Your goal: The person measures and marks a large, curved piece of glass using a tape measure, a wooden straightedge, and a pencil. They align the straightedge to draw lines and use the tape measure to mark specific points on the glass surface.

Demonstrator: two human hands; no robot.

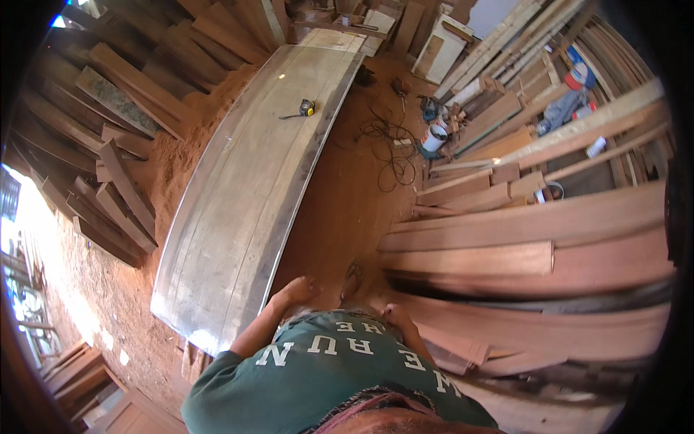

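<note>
My left hand [302,290] hangs beside the near right edge of a long, clear-looking sheet [238,195] that lies on a table. Its fingers are loosely bent and apart, and nothing shows in them. Close to my right hip, my right hand [392,313] is curled closed, partly hidden by my shirt; I see no object in it. Toward the far end of the sheet rests a black and yellow tape measure [308,108], out of reach of both hands. A short dark strip sticks out from its left side.
Timber boards [463,257] are stacked along the right, and planks [130,87] lean at the left. A coiled cable [394,155] lies on the reddish floor near a white bucket [434,137]. Sawdust [191,137] is heaped left of the table.
</note>
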